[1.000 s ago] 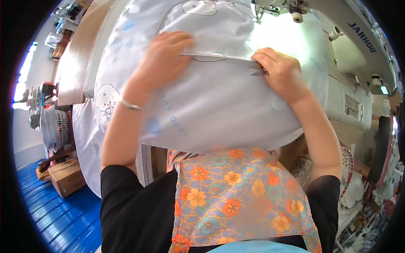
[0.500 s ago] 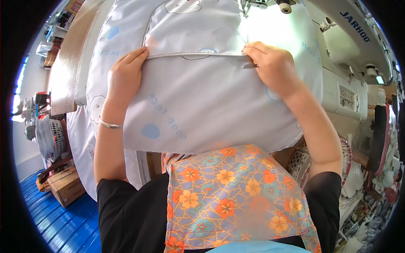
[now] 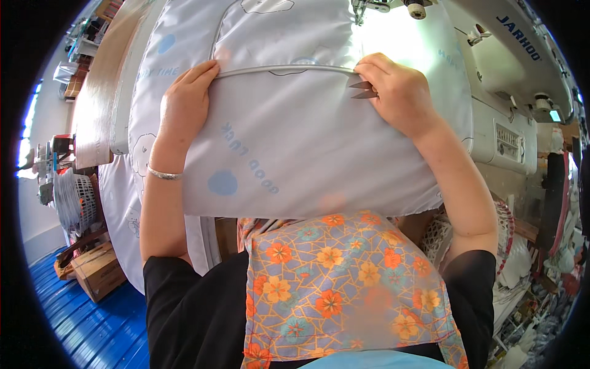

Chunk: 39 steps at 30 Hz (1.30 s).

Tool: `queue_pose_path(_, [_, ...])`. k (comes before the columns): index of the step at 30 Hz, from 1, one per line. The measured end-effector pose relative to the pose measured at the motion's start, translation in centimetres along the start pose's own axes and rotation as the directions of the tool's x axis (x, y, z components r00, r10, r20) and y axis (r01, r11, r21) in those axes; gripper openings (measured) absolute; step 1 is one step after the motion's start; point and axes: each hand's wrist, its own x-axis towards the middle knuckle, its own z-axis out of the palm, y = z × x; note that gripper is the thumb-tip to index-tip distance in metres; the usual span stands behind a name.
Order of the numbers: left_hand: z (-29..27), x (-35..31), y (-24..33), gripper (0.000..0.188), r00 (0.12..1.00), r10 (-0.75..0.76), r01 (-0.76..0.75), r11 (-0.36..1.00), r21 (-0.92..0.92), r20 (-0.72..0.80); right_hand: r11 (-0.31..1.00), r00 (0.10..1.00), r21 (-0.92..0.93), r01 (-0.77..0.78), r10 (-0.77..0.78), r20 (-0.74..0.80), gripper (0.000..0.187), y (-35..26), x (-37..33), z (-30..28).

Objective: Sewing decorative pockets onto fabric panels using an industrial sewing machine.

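White printed fabric (image 3: 295, 147) with blue lettering and blue spots lies across the sewing table in front of me. A raised, piped seam (image 3: 279, 69) runs across it between my hands. My left hand (image 3: 186, 107) is closed, its fingertips pinching the seam's left end. At the right end, my right hand (image 3: 401, 95) pinches the same seam. Two pointed blades of thread snips (image 3: 364, 94) stick out from under its fingers toward the left; their handle is hidden in the palm. The sewing machine's needle and presser foot (image 3: 358, 13) stand just beyond my right hand.
The sewing machine body (image 3: 513, 52) fills the upper right, with a bright lamp glow beside the needle. A cardboard box (image 3: 98, 270) sits on the blue floor at left, below a white basket (image 3: 85, 197). Piled fabric and a woven basket lie at lower right.
Both hands have shifted slightly away from me with the seam, which now stands up as a rounded ridge. The fabric's near part has slid a little, and the snips' blades show more and sit spread.
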Motion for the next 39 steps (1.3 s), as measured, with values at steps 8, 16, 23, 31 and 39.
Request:
queue_pose_path(8, [0.2, -0.1, 0.0, 0.036, 1.000, -0.004, 0.004, 0.999, 0.039, -0.004, 1.000, 1.000, -0.003, -0.010, 0.010, -0.018, 0.026, 0.0, 0.1, 0.1])
queue_pose_path(16, [0.0, 0.0, 0.2, 0.036, 0.999, -0.035, 0.034, 0.999, 0.042, 0.020, 0.995, 0.998, 0.071, -0.070, 0.070, 0.005, 0.021, -0.4, -0.2, -0.5])
queue_pose_path(23, [0.3, 0.4, -0.2, 0.032, 1.000, -0.007, 0.008, 0.999, 0.053, -0.014, 0.997, 0.997, 0.043, -0.071, 0.070, 0.011, 0.021, -0.3, 0.0, -0.2])
queue_pose_path(31, [0.7, 1.6, -1.2, 0.031, 0.999, 0.017, -0.015, 0.998, 0.064, -0.031, 0.997, 0.997, 0.039, -0.072, 0.072, 0.018, 0.029, 0.4, 0.9, -0.1])
queue_pose_path(39, [2.1, 3.0, -2.7, 0.031, 0.998, 0.038, -0.035, 0.997, 0.063, -0.041, 0.993, 0.993, 0.046, -0.107, 0.104, 0.060, 0.035, 1.5, 1.9, 0.1])
